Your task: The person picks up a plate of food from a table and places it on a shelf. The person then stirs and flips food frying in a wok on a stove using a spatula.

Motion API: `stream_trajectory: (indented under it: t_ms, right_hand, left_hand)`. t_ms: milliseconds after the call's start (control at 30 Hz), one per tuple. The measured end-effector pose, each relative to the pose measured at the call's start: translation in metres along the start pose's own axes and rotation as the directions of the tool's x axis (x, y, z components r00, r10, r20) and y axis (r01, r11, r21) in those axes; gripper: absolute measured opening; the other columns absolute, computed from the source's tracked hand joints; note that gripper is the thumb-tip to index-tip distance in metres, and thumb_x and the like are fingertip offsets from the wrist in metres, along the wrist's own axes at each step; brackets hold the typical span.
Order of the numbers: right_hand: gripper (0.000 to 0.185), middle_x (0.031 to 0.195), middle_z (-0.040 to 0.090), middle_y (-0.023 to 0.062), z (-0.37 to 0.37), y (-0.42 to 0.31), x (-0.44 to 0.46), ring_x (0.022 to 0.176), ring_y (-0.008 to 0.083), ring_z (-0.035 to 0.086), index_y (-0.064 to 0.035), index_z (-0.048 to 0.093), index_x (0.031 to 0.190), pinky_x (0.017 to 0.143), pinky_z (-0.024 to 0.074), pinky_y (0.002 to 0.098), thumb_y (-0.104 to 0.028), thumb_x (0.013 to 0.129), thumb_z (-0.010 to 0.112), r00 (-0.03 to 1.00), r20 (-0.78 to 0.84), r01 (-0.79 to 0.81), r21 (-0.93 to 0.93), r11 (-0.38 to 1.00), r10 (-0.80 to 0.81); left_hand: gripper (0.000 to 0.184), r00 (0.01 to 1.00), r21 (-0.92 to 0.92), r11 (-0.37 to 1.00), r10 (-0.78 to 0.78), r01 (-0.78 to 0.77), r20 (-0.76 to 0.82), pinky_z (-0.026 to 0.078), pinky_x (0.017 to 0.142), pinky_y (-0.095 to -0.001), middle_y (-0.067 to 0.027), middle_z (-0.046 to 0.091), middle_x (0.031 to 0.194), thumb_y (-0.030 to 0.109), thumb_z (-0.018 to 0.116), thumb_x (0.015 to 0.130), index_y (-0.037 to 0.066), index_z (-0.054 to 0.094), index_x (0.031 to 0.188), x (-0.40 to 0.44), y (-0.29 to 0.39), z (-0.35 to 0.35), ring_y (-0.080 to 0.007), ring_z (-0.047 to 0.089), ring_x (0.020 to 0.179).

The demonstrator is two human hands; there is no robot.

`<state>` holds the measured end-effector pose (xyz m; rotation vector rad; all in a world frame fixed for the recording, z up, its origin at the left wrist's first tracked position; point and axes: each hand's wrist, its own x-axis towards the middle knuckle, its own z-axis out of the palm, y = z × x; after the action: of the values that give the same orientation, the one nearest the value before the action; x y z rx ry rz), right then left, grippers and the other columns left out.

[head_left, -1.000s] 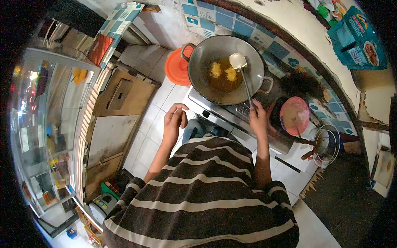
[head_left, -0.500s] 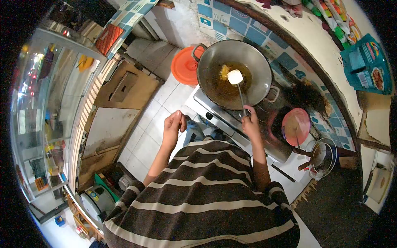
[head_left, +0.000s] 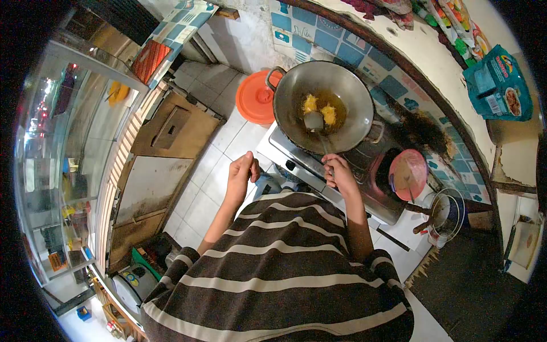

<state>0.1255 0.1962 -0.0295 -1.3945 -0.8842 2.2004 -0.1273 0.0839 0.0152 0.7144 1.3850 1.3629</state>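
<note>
My right hand (head_left: 340, 172) grips the handle of a metal spatula (head_left: 314, 121), whose blade dips into the oil of a large wok (head_left: 357, 97). Two yellow pieces of food, one at the left (head_left: 309, 103) and one at the right (head_left: 329, 114), lie in the oil just beyond the blade. The wok rests on a stove (head_left: 290, 149). Left of the stove, my left hand (head_left: 243, 171) hangs in the air with curled fingers pressed together; whether anything small is inside them is hidden.
An orange lidded bucket (head_left: 256, 98) stands left of the wok. Right of it are a pink bowl (head_left: 409, 170) with a utensil and a wire strainer (head_left: 447, 214). A teal packet (head_left: 498, 85) hangs at the upper right. A glass cabinet (head_left: 62, 159) fills the left side.
The spatula blade has turned over and come down into the oil, nearer to me. Both yellow pieces now show beside it. My right hand has shifted slightly left and lower.
</note>
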Motion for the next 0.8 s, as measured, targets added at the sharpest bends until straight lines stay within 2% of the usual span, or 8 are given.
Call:
stream_trajectory:
  t_ms: [133, 233, 300, 500, 600, 700, 800]
  right_hand:
    - [0.012, 0.068, 0.04, -0.0014, -0.004, -0.005, 0.004, 0.048, 0.0081, 0.036, -0.0077, 0.048, 0.091, 0.038, 0.026, 0.0226, -0.017, 0.085, 0.044, 0.995, 0.094, -0.039, 0.101, 0.994, 0.03]
    - [0.014, 0.069, 0.041, -0.001, -0.004, -0.009, 0.003, 0.049, 0.0086, 0.037, -0.0087, 0.048, 0.09, 0.038, 0.0267, 0.0234, -0.022, 0.088, 0.044, 0.993, 0.118, -0.035, 0.125, 0.992, 0.02]
    - [0.016, 0.069, 0.041, -0.001, -0.006, -0.013, 0.005, 0.051, 0.0089, 0.037, -0.009, 0.049, 0.09, 0.039, 0.0275, 0.0239, -0.025, 0.089, 0.044, 0.986, 0.169, -0.027, 0.153, 0.988, 0.001]
    - [0.022, 0.07, 0.044, -0.0003, -0.004, -0.03, 0.004, 0.055, 0.0089, 0.039, -0.0073, 0.051, 0.093, 0.042, 0.0304, 0.0227, -0.027, 0.091, 0.042, 0.994, 0.11, -0.006, 0.037, 0.999, 0.002]
    - [0.024, 0.076, 0.05, 0.003, -0.011, -0.028, 0.007, 0.056, 0.0104, 0.042, -0.0052, 0.052, 0.1, 0.044, 0.0336, 0.0224, -0.024, 0.091, 0.04, 0.981, 0.19, 0.044, -0.029, 0.999, -0.038]
    - [0.027, 0.082, 0.054, 0.0067, -0.018, -0.022, 0.008, 0.062, 0.0123, 0.049, -0.0039, 0.052, 0.106, 0.047, 0.0384, 0.023, -0.022, 0.09, 0.038, 0.943, 0.321, 0.083, 0.015, 0.996, -0.083]
    - [0.019, 0.082, 0.057, 0.0062, -0.016, -0.023, 0.002, 0.064, 0.0128, 0.053, -0.0059, 0.054, 0.101, 0.048, 0.0418, 0.024, -0.016, 0.089, 0.042, 0.949, 0.3, 0.093, 0.045, 0.995, -0.102]
  left_hand:
    - [0.046, 0.999, -0.011, 1.0, 0.014, -0.014, -0.038, 0.026, 0.046, -0.0252, -0.0004, 0.035, 0.049, 0.033, 0.038, 0.098, 0.01, 0.038, 0.058, -0.002, 0.0, 0.002, -0.0098, 0.031, 0.045]
    - [0.051, 1.0, 0.012, 1.0, -0.022, 0.022, -0.012, 0.03, 0.05, -0.0237, -0.0012, 0.041, 0.05, 0.038, 0.037, 0.097, 0.008, 0.042, 0.057, -0.003, -0.003, -0.003, -0.0091, 0.039, 0.049]
    - [0.051, 0.999, 0.013, 1.0, -0.024, 0.025, -0.02, 0.029, 0.05, -0.0235, -0.0012, 0.041, 0.05, 0.039, 0.037, 0.097, 0.008, 0.042, 0.056, -0.005, -0.005, -0.004, -0.009, 0.039, 0.049]
    - [0.049, 0.997, -0.019, 0.999, -0.039, 0.038, -0.066, 0.029, 0.049, -0.0231, -0.0004, 0.041, 0.051, 0.039, 0.039, 0.097, 0.009, 0.043, 0.059, -0.01, -0.007, -0.004, -0.0089, 0.039, 0.049]
    - [0.047, 0.996, -0.04, 0.998, -0.043, 0.04, -0.073, 0.028, 0.048, -0.0231, 0.0002, 0.041, 0.052, 0.039, 0.04, 0.097, 0.009, 0.044, 0.06, -0.011, -0.007, -0.004, -0.0086, 0.038, 0.049]
    - [0.046, 0.996, -0.036, 0.998, -0.047, 0.045, -0.07, 0.028, 0.048, -0.0231, 0.0006, 0.041, 0.052, 0.039, 0.041, 0.097, 0.009, 0.044, 0.061, -0.01, -0.008, -0.004, -0.0083, 0.038, 0.049]
    - [0.046, 0.996, -0.037, 0.998, -0.049, 0.046, -0.069, 0.029, 0.048, -0.0229, 0.0007, 0.041, 0.052, 0.038, 0.041, 0.096, 0.009, 0.043, 0.061, -0.008, -0.006, -0.002, -0.0082, 0.038, 0.048]
